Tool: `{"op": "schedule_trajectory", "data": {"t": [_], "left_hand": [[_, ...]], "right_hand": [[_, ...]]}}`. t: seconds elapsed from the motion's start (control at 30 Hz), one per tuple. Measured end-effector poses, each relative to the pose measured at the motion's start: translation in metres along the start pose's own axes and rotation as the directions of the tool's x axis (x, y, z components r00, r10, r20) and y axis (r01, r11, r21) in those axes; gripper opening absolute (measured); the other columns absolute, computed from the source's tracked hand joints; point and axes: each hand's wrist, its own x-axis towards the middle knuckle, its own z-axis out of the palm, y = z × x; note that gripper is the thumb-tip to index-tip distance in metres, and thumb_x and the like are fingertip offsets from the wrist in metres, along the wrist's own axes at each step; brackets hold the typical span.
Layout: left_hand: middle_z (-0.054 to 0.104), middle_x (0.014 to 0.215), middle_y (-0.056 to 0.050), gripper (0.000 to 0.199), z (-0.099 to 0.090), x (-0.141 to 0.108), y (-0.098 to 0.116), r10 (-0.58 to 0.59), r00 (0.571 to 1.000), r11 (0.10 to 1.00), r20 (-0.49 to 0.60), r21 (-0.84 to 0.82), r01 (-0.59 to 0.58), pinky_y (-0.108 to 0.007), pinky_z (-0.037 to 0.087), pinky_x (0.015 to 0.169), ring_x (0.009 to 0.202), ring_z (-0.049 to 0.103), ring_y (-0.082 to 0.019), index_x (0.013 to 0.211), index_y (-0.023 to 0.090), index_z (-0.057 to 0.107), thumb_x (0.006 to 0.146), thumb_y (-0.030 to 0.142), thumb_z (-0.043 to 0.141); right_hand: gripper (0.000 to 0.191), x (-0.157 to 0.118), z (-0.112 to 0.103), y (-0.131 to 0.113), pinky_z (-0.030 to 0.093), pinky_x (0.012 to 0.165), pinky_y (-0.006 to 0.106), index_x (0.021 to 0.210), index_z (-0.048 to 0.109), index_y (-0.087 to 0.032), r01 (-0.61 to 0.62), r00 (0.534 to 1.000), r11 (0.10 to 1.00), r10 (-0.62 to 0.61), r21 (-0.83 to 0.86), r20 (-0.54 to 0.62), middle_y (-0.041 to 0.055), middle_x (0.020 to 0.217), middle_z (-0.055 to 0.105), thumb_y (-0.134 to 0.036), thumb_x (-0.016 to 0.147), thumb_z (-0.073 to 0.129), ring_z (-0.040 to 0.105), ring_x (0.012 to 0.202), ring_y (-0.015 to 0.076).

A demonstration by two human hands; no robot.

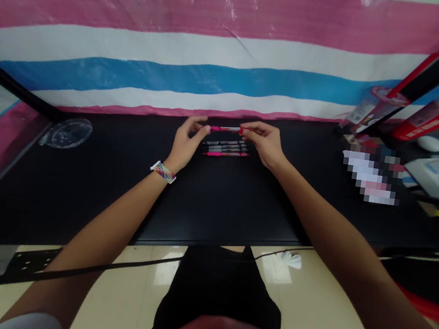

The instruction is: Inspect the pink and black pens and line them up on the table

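Red-and-pink pen (224, 129) gripped at both ends, held roughly level over the black table (116, 199), near its far edge. Pink end pinched between thumb and fingers of the left hand (188, 139); red end pinched the same way by the right hand (264, 141). Whether the pen is lifted clear of the table or touching it: cannot tell.

Row of pens (225, 148) laid side by side on the table, just on the near side of the held pen, roughly parallel to it. Nearest one in the row is pink and red; the others are grey and dark. Multicoloured wristband (163, 172) worn on the left wrist.

Clear plastic lid or dish (67, 133) placed at far left. Two cups with red straws stood at far right: clear cup (372, 109), red-and-white cup (434, 116). White rounded object (430, 143) seen near the latter. Pixelated item (370, 177) located right of the right hand, details masked. Striped sheet (208, 10) hung behind the table.
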Motion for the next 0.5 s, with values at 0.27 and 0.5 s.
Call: {"op": "schedule_trajectory", "data": {"t": [0.27,0.5], "left_hand": [[0.084,0.092,-0.004,0.019,-0.0023,-0.0015,0.0060,0.020,0.999,0.998,0.045,0.058,-0.023,-0.037,0.060,0.092,0.091,0.078,-0.021,0.097,0.025,0.083,0.105,0.041,0.074],[0.087,0.107,-0.005,0.014,-0.0030,-0.0041,0.0072,0.102,0.994,0.990,0.027,0.097,-0.105,-0.041,0.060,0.103,0.103,0.079,-0.024,0.108,0.027,0.086,0.102,0.039,0.080]], "right_hand": [[0.020,-0.0018,0.0015,-0.0027,0.065,0.097,0.050,0.096,0.087,-0.027,-0.005,1.000,0.999,0.005,0.033,0.010,0.0061,0.091,0.082,-0.035,0.078,0.090,0.078,0.093,0.0273],[0.020,-0.0020,0.0037,-0.0089,0.064,0.091,0.044,0.092,0.087,-0.024,-0.039,0.999,0.990,0.042,0.136,-0.020,0.0051,0.086,0.080,-0.033,0.075,0.091,0.074,0.085,0.0227]]}}
